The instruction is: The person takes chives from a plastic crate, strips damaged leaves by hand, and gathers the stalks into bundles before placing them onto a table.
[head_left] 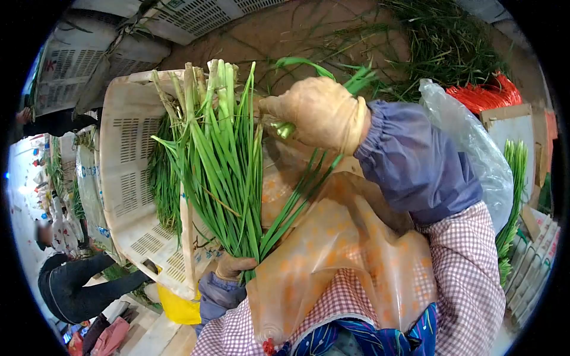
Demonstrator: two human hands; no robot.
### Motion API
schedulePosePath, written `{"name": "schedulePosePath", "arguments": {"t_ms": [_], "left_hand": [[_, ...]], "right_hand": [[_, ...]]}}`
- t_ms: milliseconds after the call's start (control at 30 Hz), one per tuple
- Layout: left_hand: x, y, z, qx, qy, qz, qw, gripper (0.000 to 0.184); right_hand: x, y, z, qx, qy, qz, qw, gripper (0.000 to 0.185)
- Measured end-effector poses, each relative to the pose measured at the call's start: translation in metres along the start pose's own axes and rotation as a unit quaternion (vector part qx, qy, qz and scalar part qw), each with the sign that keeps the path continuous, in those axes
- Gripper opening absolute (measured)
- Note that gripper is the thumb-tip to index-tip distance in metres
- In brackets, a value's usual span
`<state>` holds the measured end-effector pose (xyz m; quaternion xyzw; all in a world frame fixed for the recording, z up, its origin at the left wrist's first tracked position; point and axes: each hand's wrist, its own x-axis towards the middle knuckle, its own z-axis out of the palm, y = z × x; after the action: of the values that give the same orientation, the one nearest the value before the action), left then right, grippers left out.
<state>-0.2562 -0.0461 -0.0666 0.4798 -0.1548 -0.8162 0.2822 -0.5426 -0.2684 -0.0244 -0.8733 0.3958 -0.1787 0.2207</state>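
My left hand [233, 267], in a tan glove, is closed round the leafy end of a bunch of garlic chives [228, 160]. The bunch stands almost upright, with its pale cut stem ends at the top and its long flat leaves fanning down. My right hand [314, 113], also gloved, is curled to the right of the stems. Green leaves stick out behind its wrist, and a short pale stem end [284, 129] shows under its fingers. The fingertips are partly hidden.
A white slatted crate [133, 160] with more chives [166, 178] stands at the left. Loose leaves [445, 47] lie heaped on the floor at the back right. Red twine [490, 93], a clear plastic bag [475, 142] and another chive bundle [512, 202] are on the right. Another person [77, 282] bends at far left.
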Motion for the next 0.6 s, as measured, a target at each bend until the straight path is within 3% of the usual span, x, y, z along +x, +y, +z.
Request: {"name": "schedulePosePath", "arguments": {"t_ms": [67, 133, 233, 367, 433, 500, 600], "left_hand": [[-0.002, -0.003, -0.007, 0.045, 0.007, 0.026, 0.999, 0.062], [-0.003, -0.005, -0.012, 0.066, 0.007, 0.036, 0.997, 0.062], [-0.001, -0.004, -0.013, 0.074, -0.008, 0.032, 0.997, 0.062], [0.002, -0.001, -0.012, 0.084, -0.017, 0.025, 0.996, 0.061], [0.001, 0.000, -0.013, 0.092, -0.017, 0.023, 0.995, 0.061], [0.003, 0.003, -0.012, 0.108, -0.021, 0.023, 0.994, 0.061], [0.002, 0.003, -0.012, 0.142, -0.020, 0.028, 0.989, 0.061]], "right_hand": [[0.005, 0.003, 0.000, 0.002, -0.018, -0.016, 1.000, 0.038], [0.008, 0.000, -0.006, 0.033, 0.057, -0.069, 0.995, 0.031], [0.010, -0.003, -0.009, -0.007, 0.006, -0.078, 0.997, 0.028], [0.005, 0.002, -0.015, 0.076, 0.076, -0.085, 0.991, 0.029], [0.009, -0.002, -0.018, 0.032, 0.066, -0.078, 0.994, 0.027], [0.018, -0.011, -0.018, -0.021, -0.182, 0.031, 0.983, 0.028], [0.015, -0.009, -0.014, 0.056, -0.162, 0.031, 0.985, 0.025]]}}
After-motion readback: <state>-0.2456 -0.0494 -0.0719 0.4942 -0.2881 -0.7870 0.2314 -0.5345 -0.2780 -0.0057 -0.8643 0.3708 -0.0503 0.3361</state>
